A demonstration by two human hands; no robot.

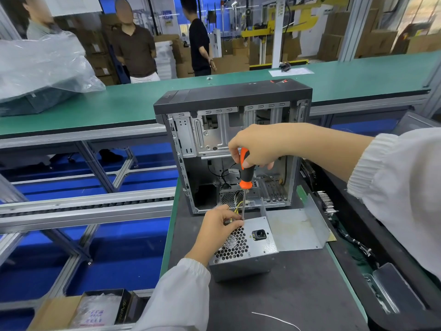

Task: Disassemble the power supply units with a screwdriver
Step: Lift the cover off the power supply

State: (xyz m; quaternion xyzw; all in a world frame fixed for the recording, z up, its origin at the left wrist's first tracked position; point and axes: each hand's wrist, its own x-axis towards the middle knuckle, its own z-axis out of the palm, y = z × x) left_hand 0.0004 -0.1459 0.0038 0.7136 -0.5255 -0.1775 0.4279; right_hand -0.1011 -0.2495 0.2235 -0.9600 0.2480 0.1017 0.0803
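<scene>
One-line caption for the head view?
Right hand drives orange-and-black screwdriver into grey metal power supply unit, steadied by left hand.

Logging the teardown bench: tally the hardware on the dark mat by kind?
Power supply unit: 1
Computer case: 1
Screwdriver: 1
Loose metal panel: 1
Total: 4

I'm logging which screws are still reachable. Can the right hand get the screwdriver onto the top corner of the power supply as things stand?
Probably yes: the right hand holds the screwdriver upright with its tip at that corner of the power supply. The left hand steadies it beside the shaft.
</scene>
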